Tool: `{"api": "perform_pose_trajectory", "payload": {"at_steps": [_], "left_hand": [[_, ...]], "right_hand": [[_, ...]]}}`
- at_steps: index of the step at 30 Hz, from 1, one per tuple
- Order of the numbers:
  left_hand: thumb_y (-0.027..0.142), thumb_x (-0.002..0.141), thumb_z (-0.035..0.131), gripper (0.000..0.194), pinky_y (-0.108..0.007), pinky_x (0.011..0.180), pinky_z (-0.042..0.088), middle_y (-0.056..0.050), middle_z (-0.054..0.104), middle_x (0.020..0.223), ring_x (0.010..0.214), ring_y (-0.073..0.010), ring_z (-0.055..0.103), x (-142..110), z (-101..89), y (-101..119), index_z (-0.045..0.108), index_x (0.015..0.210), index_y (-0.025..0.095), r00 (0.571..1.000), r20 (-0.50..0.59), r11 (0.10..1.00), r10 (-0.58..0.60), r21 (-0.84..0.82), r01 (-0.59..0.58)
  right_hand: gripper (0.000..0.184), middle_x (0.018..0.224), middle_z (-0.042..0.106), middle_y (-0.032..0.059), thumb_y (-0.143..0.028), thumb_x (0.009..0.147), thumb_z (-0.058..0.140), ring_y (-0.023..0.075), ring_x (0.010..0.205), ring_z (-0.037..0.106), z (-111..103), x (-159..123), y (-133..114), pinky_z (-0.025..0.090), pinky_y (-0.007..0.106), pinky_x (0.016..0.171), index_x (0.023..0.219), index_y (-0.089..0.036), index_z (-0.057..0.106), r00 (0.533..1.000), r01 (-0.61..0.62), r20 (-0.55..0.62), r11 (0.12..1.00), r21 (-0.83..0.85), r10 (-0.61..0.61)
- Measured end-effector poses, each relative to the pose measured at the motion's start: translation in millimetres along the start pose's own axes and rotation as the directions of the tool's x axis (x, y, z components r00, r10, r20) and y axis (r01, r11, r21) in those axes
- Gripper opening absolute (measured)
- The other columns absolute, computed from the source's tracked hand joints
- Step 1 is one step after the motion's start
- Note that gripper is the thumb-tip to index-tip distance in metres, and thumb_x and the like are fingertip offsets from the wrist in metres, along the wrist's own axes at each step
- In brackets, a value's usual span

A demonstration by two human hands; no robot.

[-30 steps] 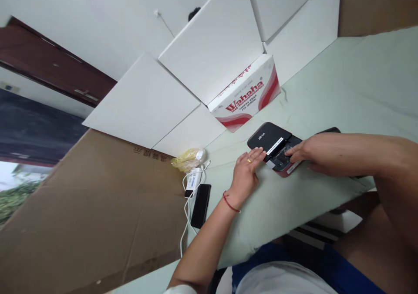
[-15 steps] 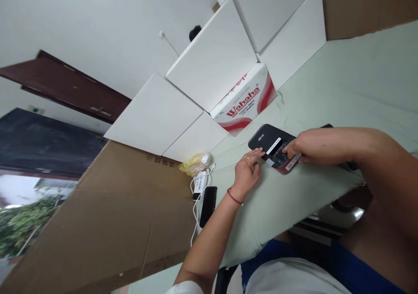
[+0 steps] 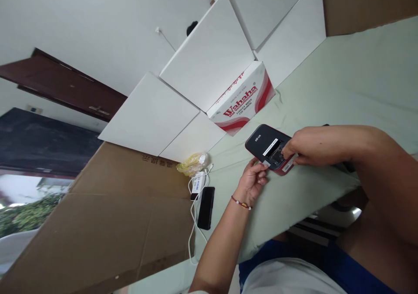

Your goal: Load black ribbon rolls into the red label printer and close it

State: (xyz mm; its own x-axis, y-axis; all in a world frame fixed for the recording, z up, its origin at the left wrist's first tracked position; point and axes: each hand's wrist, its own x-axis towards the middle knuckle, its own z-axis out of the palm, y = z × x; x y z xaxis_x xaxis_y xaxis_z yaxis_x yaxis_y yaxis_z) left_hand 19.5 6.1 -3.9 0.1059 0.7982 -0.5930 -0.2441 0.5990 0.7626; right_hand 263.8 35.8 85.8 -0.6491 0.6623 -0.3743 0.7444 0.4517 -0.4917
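Fingers of our left hand (image 3: pixel 254 178) are partly curled at the near left corner of a flat, rounded device with a black plastic top and red sides (image 3: pixel 266 140); we cannot tell whether they pinch it or only touch it. Our right hand (image 3: pixel 294 149) is bent over the device's other side, its fingertips at a dark recess (image 3: pixel 276 156), and we cannot see how far they are parted or whether they grip anything.

The device lies on the pale green cloth (image 3: pixel 342 80). A white printed strip (image 3: pixel 270 147) borders the recess, a small silvery patch (image 3: pixel 267 164) sits at the corner beside our left fingertips, and a white label (image 3: pixel 288 163) marks the red side. The print is too small for us to read, and our right fingers cover part of the recess. Our right forearm mostly hides a dark object (image 3: pixel 350 167).

Beyond the device stands a red-and-white cardboard Wahaha carton (image 3: pixel 243 102); to its left lie a black phone (image 3: pixel 206 208), a white cable (image 3: pixel 190 237) and a yellowish clear plastic bag (image 3: pixel 192 164).
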Motion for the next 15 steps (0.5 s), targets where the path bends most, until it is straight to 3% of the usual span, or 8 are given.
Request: {"api": "perform_pose_trajectory", "payload": {"at_steps": [3,8,12,15], "left_hand": [[0.012,0.050,0.086,0.062,-0.017,0.048,0.012,0.012,0.043,0.069,0.052,-0.0019,0.032,3,-1.7,0,0.049,0.098,0.023,0.997,0.034,0.997,-0.068,-0.027,0.069],[0.012,0.050,0.088,0.066,-0.016,0.049,0.013,0.013,0.044,0.070,0.052,-0.0020,0.033,5,-3.4,-7,0.050,0.103,0.024,0.996,0.041,0.995,-0.076,-0.064,0.078],[0.015,0.051,0.089,0.071,-0.016,0.049,0.011,0.012,0.046,0.071,0.053,-0.0026,0.033,7,-4.5,-10,0.050,0.109,0.025,0.998,0.043,0.995,-0.049,-0.086,0.052],[0.014,0.050,0.089,0.074,-0.017,0.050,0.011,0.013,0.044,0.070,0.053,-0.0028,0.032,8,-4.9,-11,0.050,0.113,0.025,0.998,0.038,0.993,-0.059,-0.097,0.063]], "right_hand": [[0.027,0.085,0.074,0.0014,-0.020,0.085,0.058,0.0201,0.074,0.063,1,6,2,0.040,0.032,0.069,0.095,-0.030,0.081,1.000,0.005,-0.019,0.999,-0.039,-0.005],[0.024,0.084,0.074,0.0019,-0.022,0.089,0.057,0.0199,0.074,0.063,0,18,5,0.040,0.033,0.070,0.091,-0.030,0.080,0.997,0.038,-0.056,0.994,-0.100,-0.044],[0.024,0.085,0.075,0.0051,-0.022,0.093,0.055,0.0225,0.073,0.064,-5,39,-4,0.040,0.035,0.066,0.095,-0.027,0.078,0.992,-0.081,-0.109,0.983,-0.162,0.064],[0.029,0.098,0.077,0.0119,-0.019,0.094,0.053,0.0290,0.086,0.071,-5,64,-14,0.043,0.036,0.068,0.107,-0.023,0.079,0.971,-0.190,-0.187,0.955,-0.226,0.149]]}}
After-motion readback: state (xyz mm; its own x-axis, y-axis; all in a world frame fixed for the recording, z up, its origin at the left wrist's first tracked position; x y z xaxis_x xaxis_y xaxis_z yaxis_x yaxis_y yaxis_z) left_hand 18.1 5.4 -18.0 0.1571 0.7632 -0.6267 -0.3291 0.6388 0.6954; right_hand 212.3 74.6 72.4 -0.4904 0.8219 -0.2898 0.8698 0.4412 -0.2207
